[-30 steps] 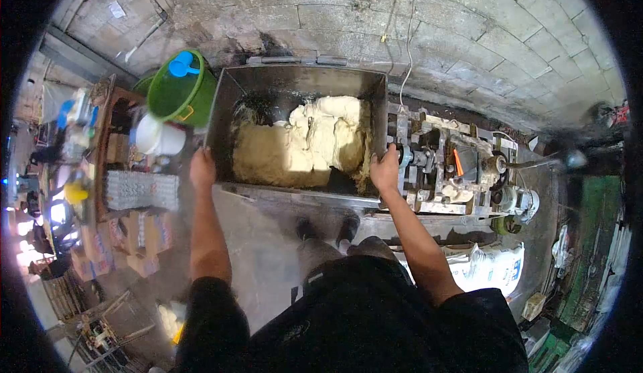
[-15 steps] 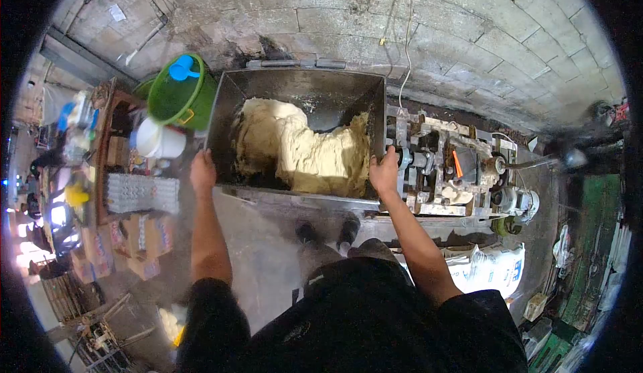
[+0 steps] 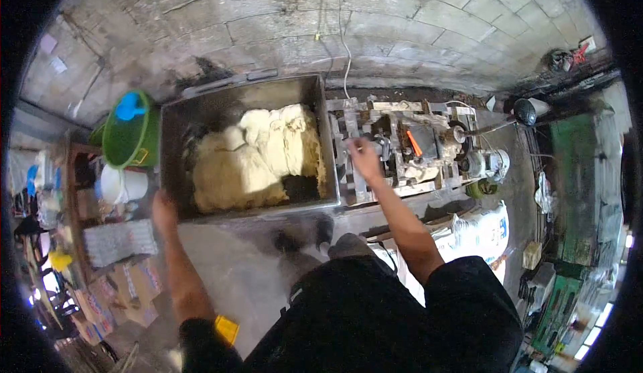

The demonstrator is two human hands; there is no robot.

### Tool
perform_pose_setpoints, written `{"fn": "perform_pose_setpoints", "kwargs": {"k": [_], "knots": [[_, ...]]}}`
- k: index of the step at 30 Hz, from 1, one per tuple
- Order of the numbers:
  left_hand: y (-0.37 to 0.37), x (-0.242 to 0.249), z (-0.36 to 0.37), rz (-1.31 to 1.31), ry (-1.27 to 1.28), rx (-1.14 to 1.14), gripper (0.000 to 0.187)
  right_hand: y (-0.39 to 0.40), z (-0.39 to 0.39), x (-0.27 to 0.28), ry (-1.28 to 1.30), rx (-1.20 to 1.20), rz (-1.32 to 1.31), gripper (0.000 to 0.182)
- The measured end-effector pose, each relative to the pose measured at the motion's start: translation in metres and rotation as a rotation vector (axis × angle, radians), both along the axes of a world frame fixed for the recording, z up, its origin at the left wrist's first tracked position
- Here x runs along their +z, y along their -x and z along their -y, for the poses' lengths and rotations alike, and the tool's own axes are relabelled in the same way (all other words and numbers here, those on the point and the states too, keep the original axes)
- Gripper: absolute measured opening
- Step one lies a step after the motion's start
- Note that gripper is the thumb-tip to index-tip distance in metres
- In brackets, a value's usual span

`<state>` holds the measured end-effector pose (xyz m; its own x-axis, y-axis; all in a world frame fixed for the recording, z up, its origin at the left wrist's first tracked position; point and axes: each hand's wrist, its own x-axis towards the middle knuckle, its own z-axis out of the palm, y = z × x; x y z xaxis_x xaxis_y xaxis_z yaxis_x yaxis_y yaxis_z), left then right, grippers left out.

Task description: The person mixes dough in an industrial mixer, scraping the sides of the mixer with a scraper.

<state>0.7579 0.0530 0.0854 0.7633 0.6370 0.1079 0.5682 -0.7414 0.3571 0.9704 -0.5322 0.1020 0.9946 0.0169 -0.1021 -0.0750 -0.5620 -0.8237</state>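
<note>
A large mass of pale dough lies in a rectangular metal trough in front of me. My left hand is at the trough's near left corner, blurred, so its fingers cannot be made out. To the right of the trough, my right hand hovers over the machine's shaft end, with its fingers partly curled; whether it touches anything is unclear. The machine, with an orange piece on top, stands on a frame beside the trough.
A green bucket with a blue scoop and a white bucket stand at the left, above egg trays. White sacks lie at the lower right. A block wall rises behind.
My right hand has left the trough's right edge and moved over the machine. The view has shifted right, and the dough now lies differently in the trough.
</note>
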Motion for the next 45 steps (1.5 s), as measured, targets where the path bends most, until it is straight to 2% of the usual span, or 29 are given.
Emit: {"fn": "perform_pose_setpoints", "kwargs": {"k": [2,3,4,6,8,10,12,13,16,20,21,24,25,28,29,33,36,38,39,42,43,44,45], "knots": [[-0.006,0.016,0.008,0.018,-0.005,-0.009,0.040,-0.038,0.071,-0.035,0.436,-0.059,0.420,0.042],[-0.011,0.035,0.024,-0.013,0.020,0.016,0.041,-0.050,0.093,-0.019,0.612,-0.162,0.369,0.046],[-0.015,0.045,0.033,-0.046,0.041,0.046,0.041,-0.059,0.114,-0.006,0.897,-0.239,0.118,0.056],[-0.017,0.037,0.030,-0.093,0.028,0.064,0.041,-0.078,0.174,-0.041,1.026,-0.280,0.061,0.072],[-0.013,0.046,0.029,-0.132,0.016,0.114,0.041,-0.083,0.207,-0.046,0.986,-0.134,-0.178,0.074],[-0.021,0.063,0.046,-0.166,0.024,0.158,0.042,-0.080,0.225,-0.041,0.834,0.008,-0.187,0.074],[-0.013,0.031,0.026,-0.050,-0.056,0.134,0.041,-0.085,0.228,-0.045,0.987,0.041,-0.193,0.072],[-0.010,0.021,0.019,0.005,-0.094,0.112,0.041,-0.087,0.232,-0.051,1.074,0.148,-0.145,0.064],[-0.021,0.053,0.037,-0.092,0.067,0.139,0.042,-0.097,0.242,-0.066,1.188,0.164,-0.134,0.051],[-0.021,0.056,0.037,-0.114,0.049,0.139,0.042,-0.104,0.259,-0.070,1.377,0.177,0.207,0.043],[-0.022,0.056,0.039,-0.106,0.057,0.155,0.042,-0.112,0.260,-0.066,1.231,0.114,0.003,0.041],[-0.016,0.043,0.033,-0.073,0.003,0.147,0.042,-0.106,0.240,-0.020,0.840,-0.173,-0.006,0.035],[-0.018,0.045,0.035,-0.060,-0.028,0.133,0.042,-0.107,0.228,0.001,0.809,-0.226,-0.142,0.042],[-0.021,0.054,0.043,-0.082,-0.005,0.180,0.043,-0.112,0.263,-0.058,0.575,-0.543,0.342,0.045],[-0.019,0.056,0.044,-0.089,0.002,0.165,0.044,-0.116,0.281,-0.085,0.571,-0.537,0.539,0.052],[-0.015,0.046,0.033,-0.128,0.009,0.167,0.047,-0.109,0.314,-0.149,0.374,-0.750,0.166,0.053],[-0.011,0.026,0.020,-0.053,0.091,0.097,0.051,-0.117,0.331,-0.201,0.298,-1.084,0.070,0.053],[-0.006,0.018,0.011,-0.066,0.062,0.090,0.053,-0.104,0.287,-0.154,0.460,-1.168,0.107,0.048],[-0.008,0.016,0.010,-0.071,0.040,0.096,0.054,-0.101,0.281,-0.144,0.423,-1.144,0.086,0.044],[-0.011,0.021,0.013,-0.085,0.011,0.103,0.056,-0.107,0.321,-0.194,0.124,-1.172,0.071,0.040],[-0.010,0.024,0.015,-0.083,0.028,0.121,0.055,-0.088,0.285,-0.152,-0.292,-1.117,0.177,0.037],[-0.014,0.032,0.023,-0.079,0.043,0.147,0.055,-0.106,0.365,-0.244,0.097,-1.133,-0.023,0.032],[-0.017,0.051,0.036,-0.126,0.045,0.132,0.053,-0.090,0.335,-0.197,-0.081,-1.070,-0.004,0.026]]}}
